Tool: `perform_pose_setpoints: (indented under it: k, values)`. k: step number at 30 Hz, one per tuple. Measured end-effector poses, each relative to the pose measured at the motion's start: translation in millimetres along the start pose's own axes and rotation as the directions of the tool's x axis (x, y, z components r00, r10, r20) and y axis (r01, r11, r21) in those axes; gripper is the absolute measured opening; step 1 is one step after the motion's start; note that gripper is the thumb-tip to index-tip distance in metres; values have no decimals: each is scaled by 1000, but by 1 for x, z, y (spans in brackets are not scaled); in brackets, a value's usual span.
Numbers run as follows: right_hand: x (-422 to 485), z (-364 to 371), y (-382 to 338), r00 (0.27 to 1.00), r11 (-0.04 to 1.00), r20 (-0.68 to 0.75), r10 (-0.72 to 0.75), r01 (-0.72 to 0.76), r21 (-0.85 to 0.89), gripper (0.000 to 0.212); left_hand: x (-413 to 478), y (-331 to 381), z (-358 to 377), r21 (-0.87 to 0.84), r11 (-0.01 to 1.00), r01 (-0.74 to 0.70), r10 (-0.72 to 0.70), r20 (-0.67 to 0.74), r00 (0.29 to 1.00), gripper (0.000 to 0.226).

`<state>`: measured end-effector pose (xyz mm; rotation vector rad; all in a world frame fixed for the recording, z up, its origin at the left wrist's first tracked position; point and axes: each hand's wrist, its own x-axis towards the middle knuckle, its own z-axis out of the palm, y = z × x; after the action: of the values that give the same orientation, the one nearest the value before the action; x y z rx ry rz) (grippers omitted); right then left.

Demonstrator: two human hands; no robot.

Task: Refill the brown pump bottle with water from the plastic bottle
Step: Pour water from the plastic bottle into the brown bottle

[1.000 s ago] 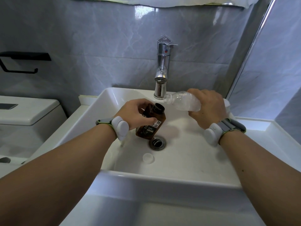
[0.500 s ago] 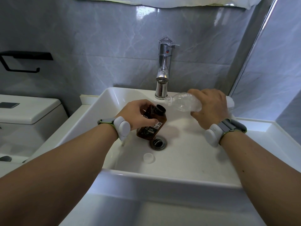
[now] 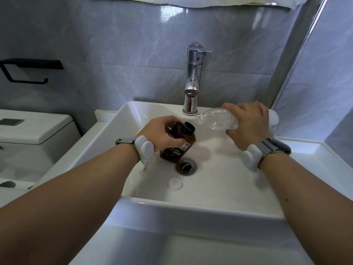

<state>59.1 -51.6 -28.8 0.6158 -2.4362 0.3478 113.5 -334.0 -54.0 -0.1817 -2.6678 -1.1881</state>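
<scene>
Brown, translucent and square-shouldered, the pump bottle (image 3: 178,144) sat tilted in my left hand (image 3: 160,131). My fingers and thumb were wrapped round its upper body, and its base was low in the white ceramic sink basin (image 3: 191,205), just beside the round metal drain (image 3: 185,166). The pump was off and the black neck gaped up towards the right. My right hand (image 3: 248,121) gripped the crumpled clear plastic bottle (image 3: 215,120) round its middle. It lay almost level, with its uncapped mouth just above and to the right of the brown neck, close but not touching. I saw no stream between the two mouths, and I could not tell how much water the clear bottle held. To pour well, I judged, the clear mouth had to come directly over the black opening, nearly resting on its rim. The clear bottle's base should then rise slowly, so the water came as a thin run and not a gulp. Squeezing the soft walls would spurt water past so narrow a neck, so my grip needed to be firm but light. Any spill would fall into the basin, where a small white cap (image 3: 175,183) lay in front of the drain.
</scene>
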Motion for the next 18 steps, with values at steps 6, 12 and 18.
perform_pose_setpoints:
  k: [6,12,18]
  values:
    - [1,2,1,1000,1000,-10,-4,4,-4,52,1,-2,1,-7,1000,7,-7,2,1000,52]
    - [1,-1,-1,1000,1000,-12,2,-2,-5,48,1,-3,0,19,1000,-8,8,3,1000,56]
    - [0,-4,-4,1000,1000,-25,6,-6,0,47,2,-4,0,26,1000,-13,13,4,1000,57]
